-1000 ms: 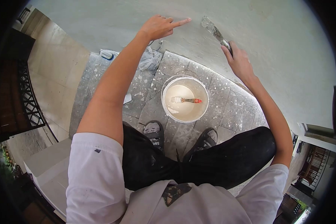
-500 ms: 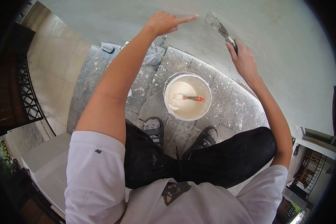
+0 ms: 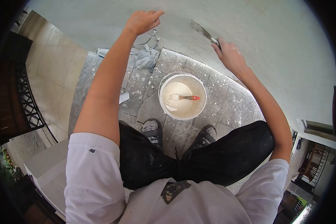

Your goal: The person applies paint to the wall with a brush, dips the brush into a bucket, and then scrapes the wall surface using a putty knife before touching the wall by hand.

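My right hand (image 3: pixel 227 54) grips the handle of a putty knife (image 3: pixel 202 30), whose smeared blade lies against the pale plastered wall (image 3: pixel 250 22). My left hand (image 3: pixel 142 19) is raised to the same wall further left, fingers loosely curled with their tips at the surface, holding nothing. Below both hands a white bucket (image 3: pixel 164 86) of off-white paint stands on the splattered stone floor. A brush with a red handle (image 3: pixel 184 98) lies in the paint. My shoes (image 3: pixel 153 130) rest just in front of the bucket.
A crumpled plastic bag (image 3: pixel 143 58) lies at the foot of the wall. A scrap of white paper (image 3: pixel 124 98) sits on the grey slabs (image 3: pixel 227 104). A black metal railing (image 3: pixel 26 97) runs along the left, and a white ledge (image 3: pixel 44 168) sits at lower left.
My left hand has drawn back to the left and curled its pointing finger in. The right hand and putty knife have shifted left along the wall.
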A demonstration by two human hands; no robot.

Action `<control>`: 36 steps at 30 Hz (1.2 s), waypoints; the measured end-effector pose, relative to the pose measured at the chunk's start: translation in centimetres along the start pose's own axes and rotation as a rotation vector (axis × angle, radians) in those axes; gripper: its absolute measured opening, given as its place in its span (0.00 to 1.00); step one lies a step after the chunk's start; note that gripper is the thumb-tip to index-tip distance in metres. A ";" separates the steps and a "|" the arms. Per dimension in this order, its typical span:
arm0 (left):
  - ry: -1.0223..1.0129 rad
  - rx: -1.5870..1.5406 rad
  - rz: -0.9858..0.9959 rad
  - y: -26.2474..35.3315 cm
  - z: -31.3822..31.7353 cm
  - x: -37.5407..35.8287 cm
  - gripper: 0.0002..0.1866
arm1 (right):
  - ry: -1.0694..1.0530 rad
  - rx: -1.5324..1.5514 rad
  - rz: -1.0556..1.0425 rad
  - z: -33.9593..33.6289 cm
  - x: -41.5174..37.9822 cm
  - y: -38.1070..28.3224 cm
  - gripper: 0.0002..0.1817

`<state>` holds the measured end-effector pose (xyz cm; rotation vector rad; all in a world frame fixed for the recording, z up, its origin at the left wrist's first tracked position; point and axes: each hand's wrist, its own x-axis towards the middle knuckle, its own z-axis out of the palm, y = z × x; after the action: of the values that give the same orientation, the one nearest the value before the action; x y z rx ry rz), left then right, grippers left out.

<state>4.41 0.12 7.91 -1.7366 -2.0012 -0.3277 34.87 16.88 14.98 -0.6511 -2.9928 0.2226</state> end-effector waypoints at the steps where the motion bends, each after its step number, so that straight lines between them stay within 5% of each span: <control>1: 0.034 -0.010 0.006 -0.5 -0.1 -0.2 0.26 | 0.012 -0.011 -0.009 0.5 -0.6 1.0 0.19; 11: -0.330 -0.013 0.274 5.2 1.7 1.5 0.39 | 0.009 0.024 0.010 2.3 -1.9 2.2 0.18; 26: -0.422 0.189 0.152 6.2 2.4 1.5 0.44 | 0.067 0.045 -0.021 4.2 -1.4 2.2 0.19; 32: -0.188 0.005 0.248 4.4 2.0 1.4 0.25 | 0.099 0.039 -0.040 4.8 -0.5 2.4 0.18; 36: -0.031 -0.064 0.112 2.9 0.9 0.9 0.14 | -0.043 0.043 -0.122 4.5 1.7 0.1 0.18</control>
<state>6.98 1.81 7.27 -1.8952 -1.9245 -0.3327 32.94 17.14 10.53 -0.4635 -3.0453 0.2955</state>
